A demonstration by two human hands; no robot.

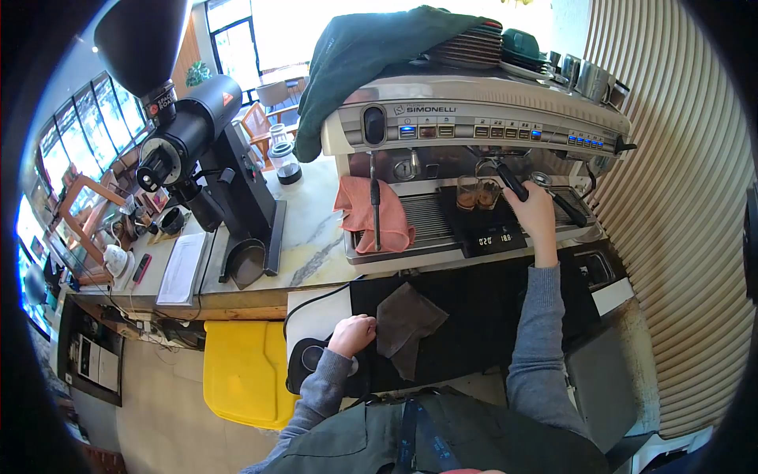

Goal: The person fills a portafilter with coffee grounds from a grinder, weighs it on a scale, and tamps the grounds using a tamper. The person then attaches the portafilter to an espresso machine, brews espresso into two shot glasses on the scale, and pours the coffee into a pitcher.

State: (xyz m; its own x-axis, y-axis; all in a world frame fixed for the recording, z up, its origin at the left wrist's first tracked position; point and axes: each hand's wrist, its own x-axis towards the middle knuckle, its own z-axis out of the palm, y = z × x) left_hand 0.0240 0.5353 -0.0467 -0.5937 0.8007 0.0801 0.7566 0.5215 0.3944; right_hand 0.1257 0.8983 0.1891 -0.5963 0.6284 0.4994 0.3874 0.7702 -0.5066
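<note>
My right hand (535,212) is wrapped round the black handle of a portafilter (512,180) set in the espresso machine (474,95). Below the spout, two small glasses (467,194) with brown coffee stand on a black scale (482,233) with lit digits. A second portafilter (570,210) lies on the drip tray, just right of that hand. My left hand (353,336) forms a fist at the counter's front, close against the left edge of a dark brown cloth (409,322) on the black mat (474,316). Beside its wrist is a round tamper-like object (313,358), partly covered by the sleeve.
A pink cloth (375,213) hangs by the steam wand. Left of the machine stands a black grinder (229,158), with a paper pad (182,268) near it. A yellow bin (245,371) sits below the counter. Plates (467,47) and a green cloth (363,59) top the machine.
</note>
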